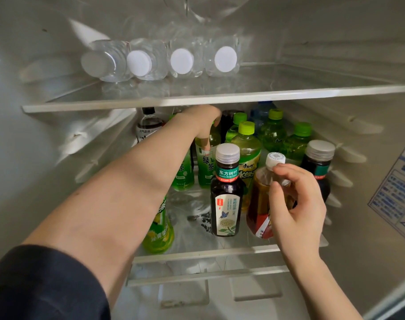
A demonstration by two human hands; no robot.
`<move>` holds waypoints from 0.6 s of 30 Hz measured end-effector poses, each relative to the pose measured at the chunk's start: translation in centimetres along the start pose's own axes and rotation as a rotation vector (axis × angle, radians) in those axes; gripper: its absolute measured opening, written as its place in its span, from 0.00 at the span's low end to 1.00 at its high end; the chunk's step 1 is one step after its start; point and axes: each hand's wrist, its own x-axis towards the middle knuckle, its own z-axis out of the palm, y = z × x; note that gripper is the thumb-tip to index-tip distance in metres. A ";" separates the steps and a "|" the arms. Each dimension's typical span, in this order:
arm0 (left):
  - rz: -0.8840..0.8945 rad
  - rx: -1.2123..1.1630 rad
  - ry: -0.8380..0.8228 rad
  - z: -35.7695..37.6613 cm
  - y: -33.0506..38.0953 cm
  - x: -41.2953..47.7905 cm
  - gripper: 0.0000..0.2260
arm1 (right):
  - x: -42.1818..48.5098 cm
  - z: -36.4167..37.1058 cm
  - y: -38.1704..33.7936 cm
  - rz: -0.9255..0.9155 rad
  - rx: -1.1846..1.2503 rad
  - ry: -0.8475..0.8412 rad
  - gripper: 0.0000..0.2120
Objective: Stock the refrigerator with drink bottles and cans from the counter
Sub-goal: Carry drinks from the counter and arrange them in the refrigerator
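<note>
Right now the left hand (204, 122) reaches in close beneath the upper shelf (197, 101), fingers curled over a green tea bottle (208, 162) standing mid-shelf, hiding its cap. Bare glass shows on the lower shelf (190, 227), left of a dark bottle (225, 192). The right hand (296, 204) pinches the neck of the amber bottle (258, 204), which stands at the shelf's front.
</note>
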 end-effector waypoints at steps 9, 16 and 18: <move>0.001 0.039 0.061 0.5 0.0 0.0 0.35 | 2.0 -1.2 -0.9 -0.077 -0.073 -0.025 0.09; -0.017 -0.220 0.176 0.3 -0.1 -1.3 0.33 | 7.6 -3.8 -0.7 -0.039 -0.399 -0.173 0.11; 0.005 -0.313 0.250 0.0 0.6 -2.3 0.24 | 9.0 -4.0 -0.5 -0.026 -0.514 -0.209 0.12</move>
